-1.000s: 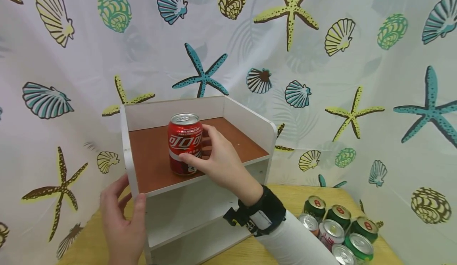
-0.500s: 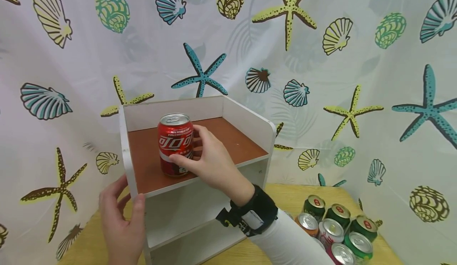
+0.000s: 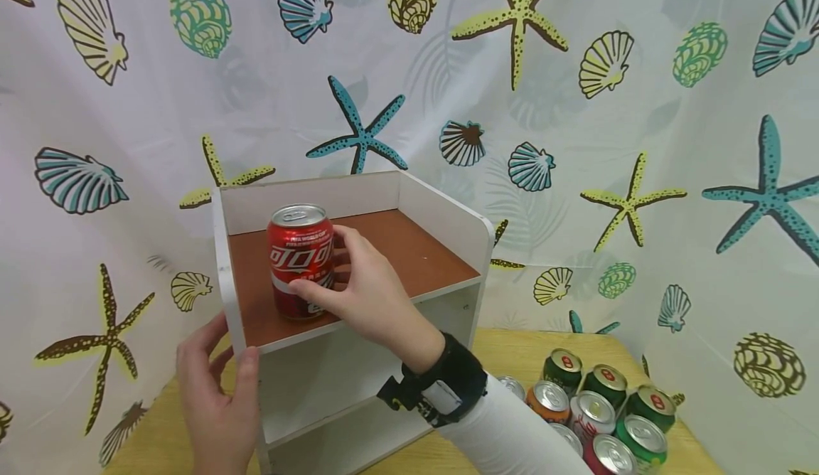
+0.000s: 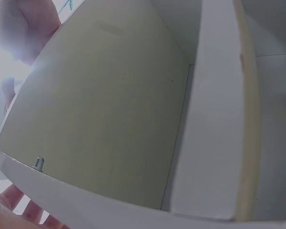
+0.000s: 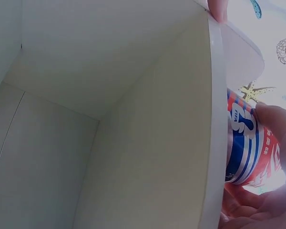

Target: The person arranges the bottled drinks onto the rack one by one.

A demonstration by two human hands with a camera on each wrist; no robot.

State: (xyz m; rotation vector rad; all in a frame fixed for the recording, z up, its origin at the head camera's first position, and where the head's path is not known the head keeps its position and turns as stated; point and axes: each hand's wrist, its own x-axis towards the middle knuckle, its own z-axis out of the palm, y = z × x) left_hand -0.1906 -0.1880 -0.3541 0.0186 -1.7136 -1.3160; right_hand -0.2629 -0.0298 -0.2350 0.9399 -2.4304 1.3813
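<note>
While both hands curl, the left [image 3: 220, 393] grips a shelf unit [image 3: 441, 212], the right [image 3: 367, 290] a red can [image 3: 297, 258].

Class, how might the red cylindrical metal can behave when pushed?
Standing upright, the red cylindrical metal can would probably slide if pushed low; its smooth, glossy side may feel slippery; its round body could roll if toppled.

free: top shelf [image 3: 409, 247], right half; obstacles: red can [image 3: 296, 256], left panel [image 3: 229, 269]
</note>
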